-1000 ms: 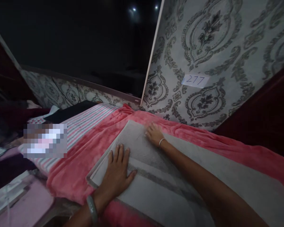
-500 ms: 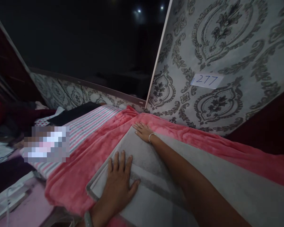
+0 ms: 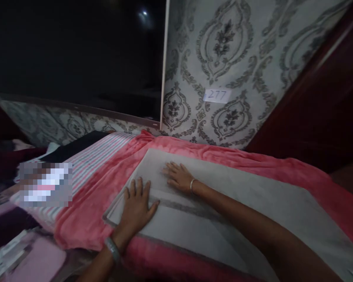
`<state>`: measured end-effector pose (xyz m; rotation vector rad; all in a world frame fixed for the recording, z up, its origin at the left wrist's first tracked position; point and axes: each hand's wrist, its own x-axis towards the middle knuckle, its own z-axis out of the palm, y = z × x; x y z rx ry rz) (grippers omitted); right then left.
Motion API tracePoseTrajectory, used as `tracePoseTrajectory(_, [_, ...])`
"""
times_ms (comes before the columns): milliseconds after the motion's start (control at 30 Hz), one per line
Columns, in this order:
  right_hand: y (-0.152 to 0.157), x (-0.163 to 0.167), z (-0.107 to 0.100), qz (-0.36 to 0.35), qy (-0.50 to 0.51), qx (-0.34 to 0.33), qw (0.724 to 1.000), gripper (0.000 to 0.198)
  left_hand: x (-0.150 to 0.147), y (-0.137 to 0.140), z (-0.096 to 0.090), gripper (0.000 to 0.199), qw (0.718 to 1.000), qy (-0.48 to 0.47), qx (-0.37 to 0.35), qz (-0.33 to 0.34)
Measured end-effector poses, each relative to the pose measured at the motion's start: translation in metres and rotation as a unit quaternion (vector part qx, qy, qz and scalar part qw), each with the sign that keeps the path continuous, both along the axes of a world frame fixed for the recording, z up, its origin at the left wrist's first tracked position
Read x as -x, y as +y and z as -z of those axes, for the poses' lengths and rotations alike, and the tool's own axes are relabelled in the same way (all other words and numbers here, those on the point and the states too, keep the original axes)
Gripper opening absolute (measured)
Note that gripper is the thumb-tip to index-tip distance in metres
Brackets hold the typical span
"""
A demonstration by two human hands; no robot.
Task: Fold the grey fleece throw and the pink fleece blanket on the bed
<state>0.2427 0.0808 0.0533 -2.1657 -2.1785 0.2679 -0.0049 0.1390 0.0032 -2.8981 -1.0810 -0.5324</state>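
Note:
A light grey cloth [image 3: 247, 176] with darker bands lies folded and flat across a pink plush blanket [image 3: 88, 211]. My left hand [image 3: 137, 209], with a band on the wrist, rests palm down on the cloth's near left end, fingers spread. Farther back, my right hand [image 3: 179, 177] lies flat on the same cloth, its fingers stretched out and slightly blurred. A thin bracelet circles that wrist. Neither hand grips anything. My right forearm hides part of the cloth's middle.
Striped fabric [image 3: 97, 152] and a black cloth [image 3: 75, 147] lie to the left, beside a pixelated patch. Behind stand a large dark screen [image 3: 76, 58] and a patterned wall with a paper label [image 3: 217, 95] reading 277. A dark red panel [image 3: 317, 86] rises at the right.
My right hand has drawn back from the cloth's far left corner toward its middle. My left hand stays on the near end. The view has turned to the right.

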Motion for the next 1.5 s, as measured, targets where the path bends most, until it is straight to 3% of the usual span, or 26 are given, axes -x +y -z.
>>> tracePoseTrajectory(167, [-0.117,-0.018,0.009,-0.012,0.011,0.010,1.000,0.062,-0.002,0.002,-0.012,0.069,1.000,0.008,-0.005,0.014])
tracePoseTrajectory(267, [-0.149,-0.033,0.011,0.018,0.009,0.009,1.000,0.062,-0.020,-0.024,-0.020,0.061,0.992,0.006,0.009,0.123])
tracePoseTrajectory(367, [-0.149,-0.047,0.014,0.011,-0.002,0.007,1.000,0.059,-0.048,-0.070,-0.022,0.058,0.958,0.034,0.026,0.282])
tracePoseTrajectory(433, [-0.138,-0.058,0.015,0.010,-0.009,0.008,1.000,0.058,-0.062,-0.098,-0.016,0.061,0.946,0.047,0.022,0.321])
tracePoseTrajectory(533, [-0.116,-0.082,0.014,0.049,-0.017,0.015,0.999,0.059,-0.069,-0.116,-0.005,0.067,0.948,0.042,0.005,0.316])
tracePoseTrajectory(700, [-0.084,-0.129,0.006,0.164,-0.031,0.014,0.986,0.059,-0.061,-0.110,-0.002,0.068,0.946,0.048,-0.018,0.319])
tracePoseTrajectory(867, [-0.071,-0.138,-0.010,0.232,-0.011,0.011,0.972,0.058,-0.063,-0.109,-0.007,0.066,0.946,0.058,-0.040,0.316])
tracePoseTrajectory(1000, [-0.108,-0.112,-0.019,0.231,0.002,-0.037,0.972,0.060,-0.063,-0.100,-0.004,0.064,0.945,0.076,-0.024,0.316])
tracePoseTrajectory(1133, [-0.196,-0.077,-0.002,0.103,0.017,-0.059,0.993,0.057,-0.071,-0.093,-0.014,0.060,0.941,0.076,0.040,0.326])
tracePoseTrajectory(1200, [-0.240,-0.064,0.010,0.063,0.026,-0.049,0.997,0.060,-0.088,-0.103,-0.029,0.060,0.928,0.067,0.075,0.360])
tracePoseTrajectory(1300, [-0.283,-0.053,0.024,0.052,0.037,-0.055,0.996,0.063,-0.136,-0.135,-0.052,0.063,0.878,0.069,0.125,0.456])
tracePoseTrajectory(1400, [-0.294,-0.049,0.026,0.084,0.052,-0.073,0.992,0.058,-0.199,-0.164,-0.060,0.061,0.835,0.118,0.164,0.512])
tracePoseTrajectory(1500, [-0.291,-0.047,0.024,0.094,0.069,-0.065,0.991,0.055,-0.258,-0.166,-0.051,0.058,0.818,0.164,0.139,0.534])
